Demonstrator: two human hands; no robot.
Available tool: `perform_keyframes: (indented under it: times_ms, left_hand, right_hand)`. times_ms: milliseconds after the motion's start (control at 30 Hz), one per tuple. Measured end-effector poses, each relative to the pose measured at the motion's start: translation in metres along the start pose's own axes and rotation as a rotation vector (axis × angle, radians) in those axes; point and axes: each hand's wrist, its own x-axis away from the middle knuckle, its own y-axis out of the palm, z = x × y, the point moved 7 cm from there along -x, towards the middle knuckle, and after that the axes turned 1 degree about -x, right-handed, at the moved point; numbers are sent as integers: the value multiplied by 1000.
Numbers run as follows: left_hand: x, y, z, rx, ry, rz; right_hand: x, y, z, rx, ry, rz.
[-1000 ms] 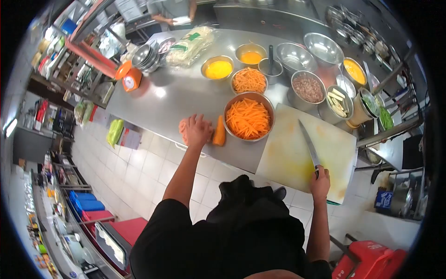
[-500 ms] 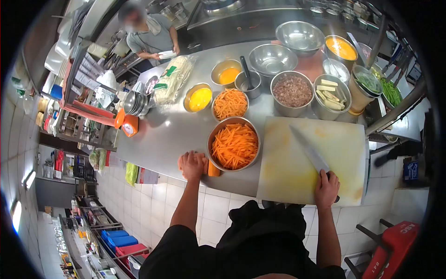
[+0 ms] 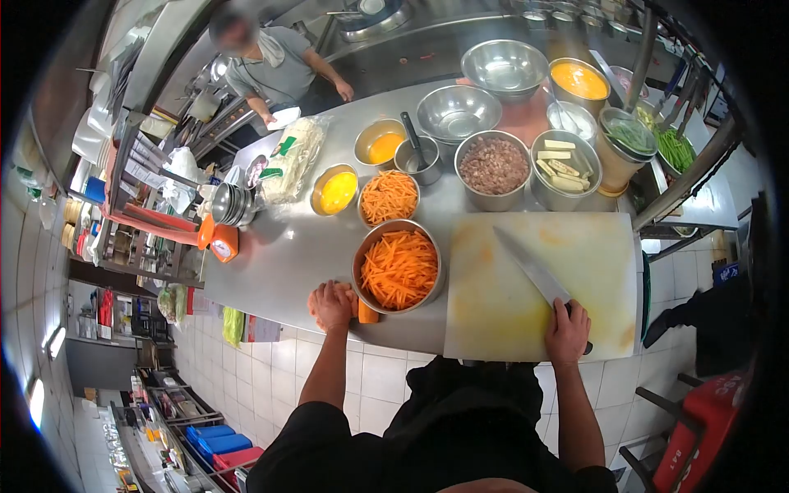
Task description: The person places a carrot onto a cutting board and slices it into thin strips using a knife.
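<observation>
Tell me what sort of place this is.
Probably a restaurant or similar commercial kitchen: there's a long metal worktable, a heap of carrot strips, and a large kitchen knife in the right hand over a cutting board.

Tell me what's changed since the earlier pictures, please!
A co-worker's hand has moved toward the picture's right, away from the white thing. The view turned too. The left hand stayed on the pinkish thing; the right hand stayed on the knife.
</observation>
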Motion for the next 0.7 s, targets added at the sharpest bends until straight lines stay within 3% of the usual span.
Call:
perform_keyframes:
  times_ms: [700]
  left_hand:
    - [0, -4, 3, -3, 32, 50]
  right_hand:
    - [-3, -1, -4, -3, 3, -7]
